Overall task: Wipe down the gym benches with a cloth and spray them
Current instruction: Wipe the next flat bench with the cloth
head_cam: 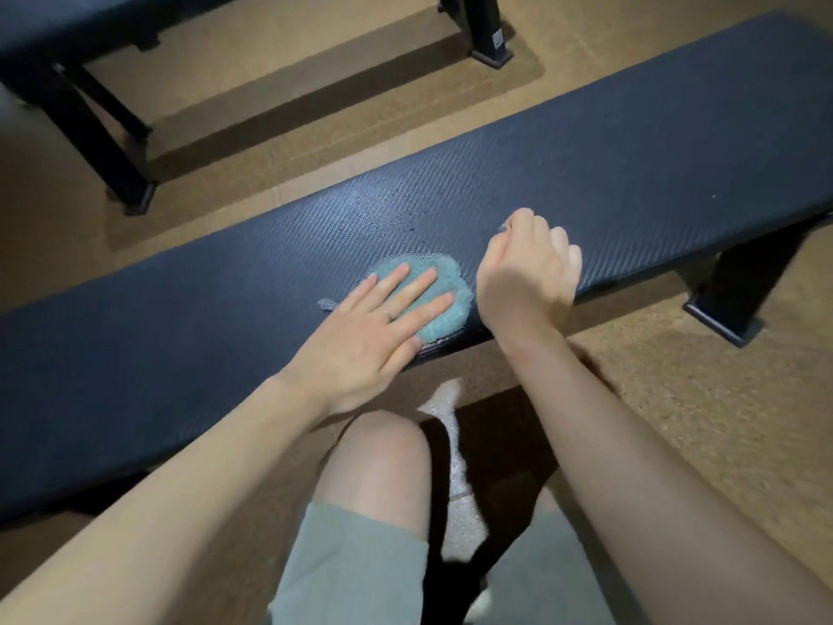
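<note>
A long dark bench with a woven-textured pad is seen running from the lower left of the frame to the upper right. Near the middle of the frame, at the bench's near edge, a fluffy teal cloth is pressed flat onto the pad by the left hand; its fingers are held straight and slightly spread over the cloth, and a thin ring is worn on one of them. Just above the cloth, a patch of wet droplets is visible on the pad.

Just right of the cloth, the right hand is held over the bench with its fingers curled in a fist; a small sliver of something shows at the knuckles, but what is gripped, if anything, cannot be told.

A black bench leg is seen at the right of the frame, standing on a brown speckled floor. A second bench with black legs is seen in the upper left. A bare knee and green shorts are seen at the bottom centre.
</note>
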The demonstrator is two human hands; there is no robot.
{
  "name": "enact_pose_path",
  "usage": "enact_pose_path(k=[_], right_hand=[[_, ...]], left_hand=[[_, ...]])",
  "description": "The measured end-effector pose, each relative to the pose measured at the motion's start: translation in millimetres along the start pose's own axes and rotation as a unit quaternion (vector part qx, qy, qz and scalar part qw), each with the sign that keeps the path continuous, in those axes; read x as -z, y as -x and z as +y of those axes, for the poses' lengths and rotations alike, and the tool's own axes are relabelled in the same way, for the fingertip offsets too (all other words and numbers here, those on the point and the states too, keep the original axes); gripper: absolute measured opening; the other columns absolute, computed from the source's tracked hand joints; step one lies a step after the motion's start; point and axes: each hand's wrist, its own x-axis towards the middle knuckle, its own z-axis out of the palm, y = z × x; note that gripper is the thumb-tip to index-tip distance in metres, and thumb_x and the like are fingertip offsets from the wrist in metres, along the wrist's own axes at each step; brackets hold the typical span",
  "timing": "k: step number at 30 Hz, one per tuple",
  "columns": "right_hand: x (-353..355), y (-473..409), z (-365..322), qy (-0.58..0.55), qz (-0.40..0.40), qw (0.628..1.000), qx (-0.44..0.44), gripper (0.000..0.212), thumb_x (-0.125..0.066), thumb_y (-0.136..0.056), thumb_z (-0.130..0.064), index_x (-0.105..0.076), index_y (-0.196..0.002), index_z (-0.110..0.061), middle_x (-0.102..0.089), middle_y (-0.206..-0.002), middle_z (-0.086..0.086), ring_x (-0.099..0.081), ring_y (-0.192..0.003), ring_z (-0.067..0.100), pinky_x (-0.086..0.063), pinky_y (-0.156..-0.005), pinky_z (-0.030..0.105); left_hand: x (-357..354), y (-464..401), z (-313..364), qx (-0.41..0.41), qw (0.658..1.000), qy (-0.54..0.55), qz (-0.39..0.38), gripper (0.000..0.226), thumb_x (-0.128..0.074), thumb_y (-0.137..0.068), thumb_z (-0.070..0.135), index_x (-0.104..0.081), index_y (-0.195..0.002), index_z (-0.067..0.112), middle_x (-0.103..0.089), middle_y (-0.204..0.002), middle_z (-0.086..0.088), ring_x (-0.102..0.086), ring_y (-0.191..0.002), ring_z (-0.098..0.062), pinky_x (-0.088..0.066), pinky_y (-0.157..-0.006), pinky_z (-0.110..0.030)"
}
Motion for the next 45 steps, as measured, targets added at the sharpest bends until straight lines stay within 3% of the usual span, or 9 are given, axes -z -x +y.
enact_pose_path(k=[6, 15, 23, 27, 30, 33, 38, 41, 45], right_hand=[[-3, 3, 2, 0.019, 0.027, 0.999, 0.016, 0.018, -0.044, -0.098, -0.017, -0.054, -0.083, -0.015, -0.051, -0.072, 0.003, -0.047, -0.066, 0.025, -0.033, -0.062, 0.039], [4, 0, 1, -0.027, -0.004, 0.999, -0.018, 0.019, -0.043, -0.098, -0.020, -0.054, -0.085, -0.014, -0.057, -0.074, 0.003, -0.051, -0.069, 0.027, -0.034, -0.067, 0.039], [5, 5, -8, -0.037, 0.000, 0.998, -0.042, 0.023, -0.042, -0.101, -0.024, -0.057, -0.089, -0.012, -0.061, -0.082, 0.004, -0.052, -0.075, 0.027, -0.037, -0.071, 0.041], [8, 2, -12, -0.020, -0.014, 0.999, -0.041, 0.022, -0.042, -0.100, -0.024, -0.056, -0.087, -0.012, -0.061, -0.080, 0.004, -0.050, -0.073, 0.026, -0.033, -0.070, 0.038], [10, -2, -8, -0.035, -0.041, 0.997, -0.060, 0.018, -0.043, -0.100, -0.022, -0.054, -0.087, -0.014, -0.059, -0.080, 0.000, -0.046, -0.073, 0.022, -0.027, -0.070, 0.035], [11, -3, -6, -0.054, -0.042, 0.995, -0.072, 0.016, -0.044, -0.099, -0.020, -0.053, -0.087, -0.015, -0.057, -0.079, -0.003, -0.046, -0.072, 0.021, -0.029, -0.071, 0.034], [5, 2, -8, -0.058, 0.018, 0.996, -0.065, 0.017, -0.047, -0.098, -0.017, -0.055, -0.084, -0.011, -0.059, -0.076, 0.003, -0.046, -0.069, 0.022, -0.033, -0.068, 0.035], [3, 3, -12, -0.058, 0.029, 0.995, -0.077, 0.020, -0.047, -0.098, -0.019, -0.054, -0.081, -0.011, -0.056, -0.075, 0.002, -0.046, -0.068, 0.024, -0.036, -0.068, 0.038], [4, 3, -11, -0.064, 0.016, 0.995, -0.068, 0.020, -0.046, -0.099, -0.021, -0.055, -0.083, -0.013, -0.057, -0.077, 0.000, -0.047, -0.070, 0.022, -0.037, -0.070, 0.038]], left_hand=[[-1, 45, -42, 0.069, 0.997, 0.043, 0.010, 0.052, -0.017, -0.108, 0.045, -0.016, -0.160, 0.046, -0.007, -0.171, 0.013, -0.002, -0.159, -0.015, -0.007, -0.128, -0.045], [24, -92, -99, 0.079, 0.994, 0.066, 0.047, 0.052, -0.023, -0.108, 0.043, -0.026, -0.159, 0.038, -0.018, -0.170, 0.006, -0.013, -0.158, -0.021, -0.010, -0.128, -0.046], [7, 24, -157, 0.089, 0.993, 0.071, 0.035, 0.057, -0.017, -0.105, 0.049, -0.029, -0.159, 0.037, -0.021, -0.169, 0.003, -0.015, -0.157, -0.025, -0.014, -0.127, -0.049], [18, -58, -125, 0.093, 0.993, 0.052, 0.059, 0.061, -0.016, -0.101, 0.048, -0.030, -0.159, 0.035, -0.022, -0.169, -0.004, -0.019, -0.155, -0.035, -0.014, -0.126, -0.049], [27, -129, -95, 0.077, 0.993, 0.045, 0.076, 0.055, -0.020, -0.103, 0.045, -0.031, -0.157, 0.040, -0.026, -0.168, -0.004, -0.031, -0.147, -0.036, -0.024, -0.121, -0.048], [31, -129, -114, 0.058, 0.994, 0.058, 0.078, 0.048, -0.027, -0.108, 0.044, -0.031, -0.156, 0.043, -0.035, -0.161, -0.003, -0.042, -0.137, -0.034, -0.035, -0.111, -0.046], [39, -77, -170, 0.121, 0.985, 0.109, 0.048, 0.045, -0.024, -0.109, 0.047, -0.027, -0.154, 0.045, -0.053, -0.143, -0.002, -0.051, -0.132, -0.027, -0.043, -0.096, -0.047], [43, -115, -145, 0.141, 0.985, 0.083, 0.058, 0.040, -0.024, -0.108, 0.044, -0.040, -0.143, 0.032, -0.061, -0.136, -0.014, -0.057, -0.123, -0.035, -0.042, -0.090, -0.045], [51, -186, -97, 0.118, 0.985, 0.110, 0.056, 0.043, -0.023, -0.108, 0.043, -0.042, -0.141, 0.026, -0.061, -0.131, -0.019, -0.058, -0.121, -0.038, -0.042, -0.093, -0.047]])
